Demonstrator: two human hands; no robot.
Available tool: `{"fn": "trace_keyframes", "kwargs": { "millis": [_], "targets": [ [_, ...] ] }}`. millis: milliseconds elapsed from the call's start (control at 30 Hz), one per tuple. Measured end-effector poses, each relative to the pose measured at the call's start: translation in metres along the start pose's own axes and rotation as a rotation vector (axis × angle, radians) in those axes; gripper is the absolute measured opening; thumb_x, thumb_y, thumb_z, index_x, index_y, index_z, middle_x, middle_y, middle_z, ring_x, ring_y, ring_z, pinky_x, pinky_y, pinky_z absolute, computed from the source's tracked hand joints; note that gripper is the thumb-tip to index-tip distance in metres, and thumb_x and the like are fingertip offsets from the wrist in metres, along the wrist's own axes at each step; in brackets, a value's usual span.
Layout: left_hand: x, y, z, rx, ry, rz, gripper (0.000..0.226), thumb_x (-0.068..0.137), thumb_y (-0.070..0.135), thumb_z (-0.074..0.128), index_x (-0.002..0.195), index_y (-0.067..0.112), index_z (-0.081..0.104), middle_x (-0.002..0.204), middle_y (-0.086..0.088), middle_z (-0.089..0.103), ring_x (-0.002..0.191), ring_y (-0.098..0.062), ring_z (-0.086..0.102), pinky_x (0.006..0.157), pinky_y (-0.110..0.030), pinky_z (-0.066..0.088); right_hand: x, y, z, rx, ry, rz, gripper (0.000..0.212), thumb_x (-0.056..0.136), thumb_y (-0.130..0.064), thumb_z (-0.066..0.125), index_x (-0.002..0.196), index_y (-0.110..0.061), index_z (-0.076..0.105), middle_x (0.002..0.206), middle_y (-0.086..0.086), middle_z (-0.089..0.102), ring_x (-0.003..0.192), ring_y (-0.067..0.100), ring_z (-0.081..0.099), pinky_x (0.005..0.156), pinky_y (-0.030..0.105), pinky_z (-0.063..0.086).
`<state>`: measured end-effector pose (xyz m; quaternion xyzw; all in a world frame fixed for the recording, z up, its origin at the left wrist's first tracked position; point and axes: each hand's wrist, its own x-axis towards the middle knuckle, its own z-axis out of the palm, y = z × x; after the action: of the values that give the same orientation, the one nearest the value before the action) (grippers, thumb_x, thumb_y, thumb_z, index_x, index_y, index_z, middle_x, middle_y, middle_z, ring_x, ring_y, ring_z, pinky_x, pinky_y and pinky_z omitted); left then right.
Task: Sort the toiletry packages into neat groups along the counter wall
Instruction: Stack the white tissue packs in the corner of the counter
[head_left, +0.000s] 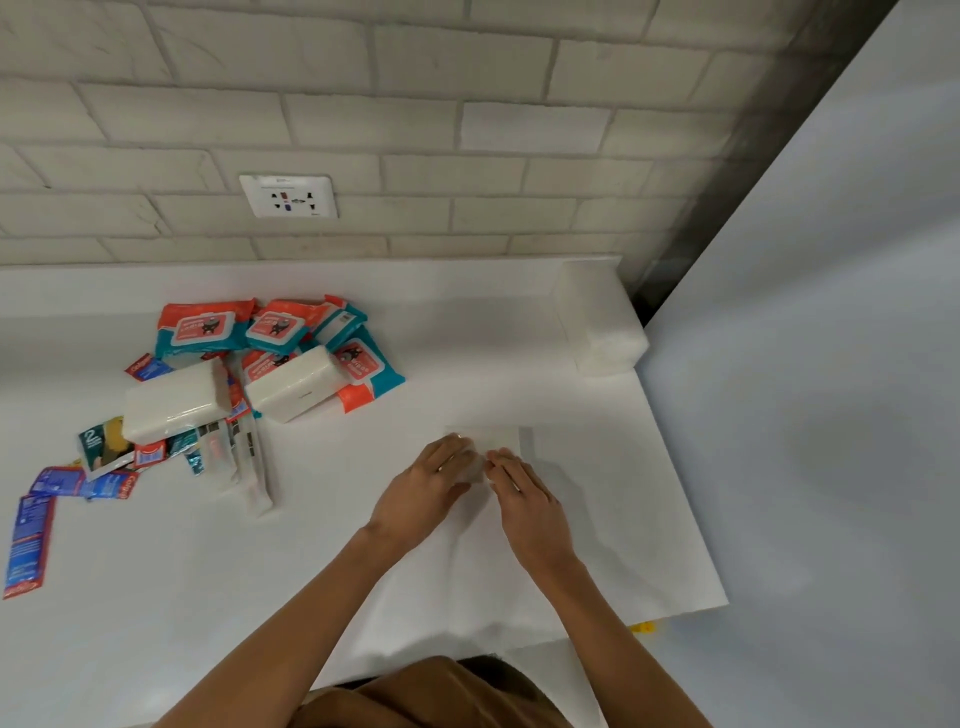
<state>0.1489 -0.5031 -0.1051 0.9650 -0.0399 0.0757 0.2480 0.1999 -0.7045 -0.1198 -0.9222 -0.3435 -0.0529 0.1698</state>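
We have both hands on one white pack (485, 447) lying on the counter (363, 519), well right of the pile (234, 379). Our left hand (431, 486) and right hand (524, 496) pinch its near edge with curled fingers, probably to square it up before moving it. Another white pack (597, 322) already sits far right of the pile, against the wall (467, 130). The pile itself is unsorted: wipes, white packs, toothpaste sachets mixed.
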Motion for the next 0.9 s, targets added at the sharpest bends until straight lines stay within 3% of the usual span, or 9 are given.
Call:
{"fn": "trace_keyframes", "kwargs": {
  "millis": [200, 467, 600, 767, 900],
  "targets": [
    [0.038, 0.032, 0.032, 0.060, 0.048, -0.042, 0.050, 0.097, 0.028, 0.071, 0.145, 0.019, 0.058, 0.154, -0.004, 0.051, 0.145, -0.024, 0.044, 0.105, -0.035, 0.051, 0.008, 0.061, -0.007, -0.012, 0.007, -0.081, 0.060, 0.093, 0.000, 0.075, 0.149, -0.011, 0.058, 0.156, 0.005, 0.056, 0.147, 0.019, 0.051, 0.114, 0.032, 0.050],
    [0.076, 0.054, 0.055, 0.091, 0.101, -0.089, 0.048, 0.096, 0.029, 0.072, 0.142, 0.020, 0.061, 0.152, -0.006, 0.053, 0.143, -0.026, 0.046, 0.100, -0.037, 0.055, 0.031, 0.101, -0.034, 0.116, -0.001, -0.106, 0.046, 0.100, -0.011, 0.068, 0.145, -0.013, 0.060, 0.156, 0.001, 0.054, 0.150, 0.014, 0.045, 0.116, 0.033, 0.049],
    [0.091, 0.059, 0.059, 0.088, 0.096, -0.131, 0.047, 0.098, 0.032, 0.070, 0.143, 0.023, 0.060, 0.153, -0.005, 0.052, 0.143, -0.026, 0.046, 0.096, -0.038, 0.057, 0.057, 0.118, -0.063, 0.187, 0.075, -0.070, 0.039, 0.102, -0.029, 0.064, 0.138, -0.016, 0.066, 0.150, 0.000, 0.061, 0.148, 0.017, 0.047, 0.122, 0.040, 0.042],
    [0.109, 0.062, 0.063, 0.074, 0.095, -0.152, 0.047, 0.097, 0.031, 0.070, 0.143, 0.024, 0.060, 0.153, -0.005, 0.051, 0.143, -0.026, 0.046, 0.091, -0.041, 0.060, 0.111, 0.159, -0.091, 0.149, 0.333, 0.056, 0.037, 0.101, -0.027, 0.065, 0.135, -0.013, 0.067, 0.153, 0.007, 0.058, 0.151, 0.027, 0.044, 0.121, 0.047, 0.041],
    [0.127, 0.063, 0.065, 0.065, 0.096, -0.158, 0.046, 0.097, 0.030, 0.071, 0.142, 0.022, 0.060, 0.152, -0.004, 0.051, 0.143, -0.024, 0.043, 0.089, -0.042, 0.061, 0.151, 0.199, -0.093, 0.049, 0.280, 0.200, 0.054, 0.099, -0.043, 0.063, 0.146, -0.018, 0.058, 0.160, 0.013, 0.048, 0.153, 0.038, 0.037, 0.118, 0.057, 0.041]
  ]
}}
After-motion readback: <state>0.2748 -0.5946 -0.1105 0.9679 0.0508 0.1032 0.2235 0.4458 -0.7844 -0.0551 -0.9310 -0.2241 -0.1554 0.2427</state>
